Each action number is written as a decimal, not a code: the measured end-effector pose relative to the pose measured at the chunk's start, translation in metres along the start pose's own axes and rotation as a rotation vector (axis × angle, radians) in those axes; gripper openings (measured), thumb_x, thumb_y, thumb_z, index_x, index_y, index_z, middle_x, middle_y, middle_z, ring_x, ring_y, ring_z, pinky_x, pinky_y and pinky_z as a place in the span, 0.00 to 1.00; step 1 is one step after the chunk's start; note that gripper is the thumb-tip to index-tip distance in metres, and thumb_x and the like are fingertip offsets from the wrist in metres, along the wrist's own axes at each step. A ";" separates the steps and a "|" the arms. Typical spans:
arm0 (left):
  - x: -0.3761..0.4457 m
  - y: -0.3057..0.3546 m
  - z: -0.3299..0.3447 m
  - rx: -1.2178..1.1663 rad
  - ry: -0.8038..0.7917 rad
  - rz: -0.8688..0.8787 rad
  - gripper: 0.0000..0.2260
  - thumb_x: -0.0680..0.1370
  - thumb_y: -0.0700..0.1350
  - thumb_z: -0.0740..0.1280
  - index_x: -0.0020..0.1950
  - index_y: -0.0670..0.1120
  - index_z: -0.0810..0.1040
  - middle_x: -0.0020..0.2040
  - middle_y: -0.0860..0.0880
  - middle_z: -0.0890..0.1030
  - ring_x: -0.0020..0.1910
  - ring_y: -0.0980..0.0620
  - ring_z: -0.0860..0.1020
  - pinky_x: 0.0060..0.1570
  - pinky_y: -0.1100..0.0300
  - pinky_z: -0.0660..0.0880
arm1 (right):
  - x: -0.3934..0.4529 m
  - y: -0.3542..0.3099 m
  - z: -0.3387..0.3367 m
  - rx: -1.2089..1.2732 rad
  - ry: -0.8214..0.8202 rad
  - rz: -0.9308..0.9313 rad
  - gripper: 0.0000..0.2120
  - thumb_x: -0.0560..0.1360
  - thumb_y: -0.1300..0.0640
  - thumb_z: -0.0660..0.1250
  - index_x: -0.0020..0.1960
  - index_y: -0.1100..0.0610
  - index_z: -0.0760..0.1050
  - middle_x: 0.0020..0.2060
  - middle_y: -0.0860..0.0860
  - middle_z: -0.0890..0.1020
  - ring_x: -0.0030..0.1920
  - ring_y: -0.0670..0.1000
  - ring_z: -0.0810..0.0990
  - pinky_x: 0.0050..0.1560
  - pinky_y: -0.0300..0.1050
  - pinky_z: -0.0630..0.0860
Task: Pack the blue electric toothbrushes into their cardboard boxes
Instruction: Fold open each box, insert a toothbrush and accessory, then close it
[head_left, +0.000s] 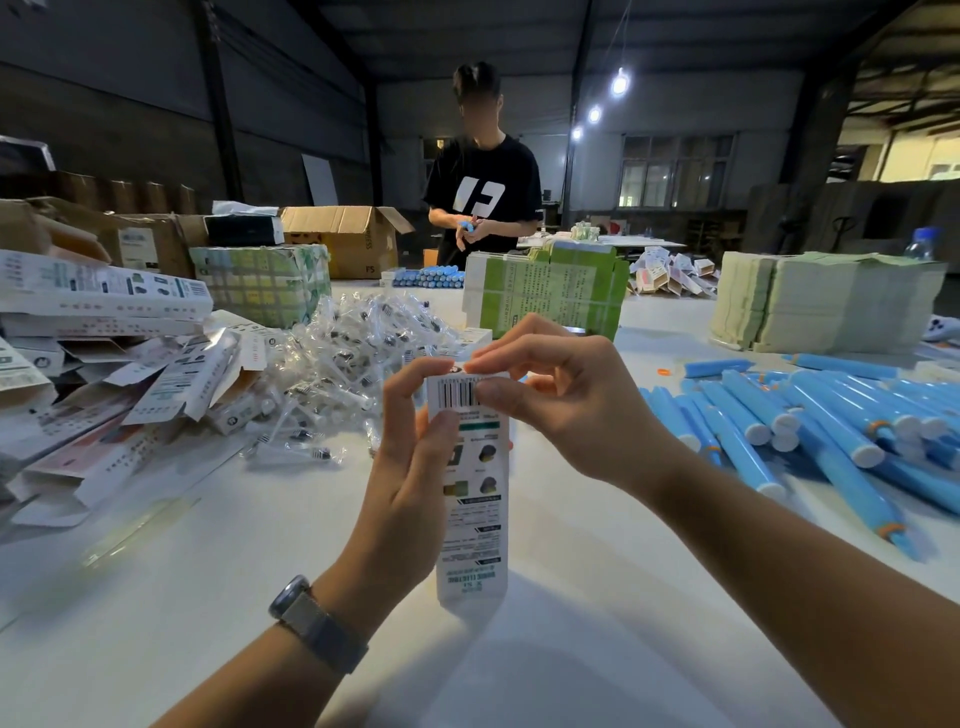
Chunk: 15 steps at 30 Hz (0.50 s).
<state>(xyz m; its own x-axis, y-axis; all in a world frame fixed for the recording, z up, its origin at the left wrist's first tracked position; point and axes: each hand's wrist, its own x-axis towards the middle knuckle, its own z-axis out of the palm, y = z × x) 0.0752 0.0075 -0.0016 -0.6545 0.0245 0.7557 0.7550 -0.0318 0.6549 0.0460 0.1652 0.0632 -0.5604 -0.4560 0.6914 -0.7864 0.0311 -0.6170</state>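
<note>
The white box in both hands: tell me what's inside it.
That cannot be seen. The white box stands upright on the table, gripped by the left hand, while the right hand pinches its top flap. Its printed walls hide any contents.

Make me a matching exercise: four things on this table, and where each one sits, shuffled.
Things:
1. white toothbrush box
2. blue toothbrush handles
3. bagged brush heads
4. open brown carton

Places:
A. heaped at centre-left
B. far side, left of the standing person
C. held upright in both hands
D. piled at right

Pairs: 1-C, 2-D, 3-A, 4-B
</note>
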 end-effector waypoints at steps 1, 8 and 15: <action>-0.001 -0.001 -0.001 -0.014 -0.010 -0.018 0.18 0.80 0.42 0.55 0.58 0.67 0.69 0.50 0.53 0.82 0.46 0.46 0.83 0.42 0.56 0.81 | 0.001 0.000 -0.001 -0.007 -0.004 0.008 0.05 0.73 0.61 0.70 0.49 0.55 0.82 0.48 0.58 0.79 0.50 0.57 0.79 0.46 0.49 0.81; -0.003 -0.004 -0.003 0.103 -0.045 -0.009 0.20 0.81 0.43 0.56 0.66 0.67 0.65 0.55 0.56 0.80 0.52 0.50 0.81 0.48 0.55 0.81 | -0.002 0.011 0.004 -0.120 0.084 -0.013 0.07 0.76 0.63 0.69 0.54 0.57 0.81 0.51 0.54 0.79 0.52 0.53 0.80 0.45 0.45 0.81; 0.003 -0.004 -0.004 0.033 0.001 -0.111 0.17 0.80 0.52 0.60 0.65 0.71 0.68 0.63 0.53 0.79 0.59 0.49 0.80 0.55 0.41 0.80 | -0.011 0.022 0.012 -0.336 0.084 0.046 0.29 0.74 0.53 0.74 0.71 0.55 0.69 0.53 0.46 0.73 0.49 0.44 0.77 0.42 0.35 0.78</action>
<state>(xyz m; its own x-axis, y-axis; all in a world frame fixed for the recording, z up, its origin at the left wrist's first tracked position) 0.0699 0.0040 -0.0016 -0.7342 0.0254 0.6784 0.6787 0.0043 0.7344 0.0385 0.1600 0.0377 -0.6061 -0.3725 0.7028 -0.7932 0.3477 -0.4999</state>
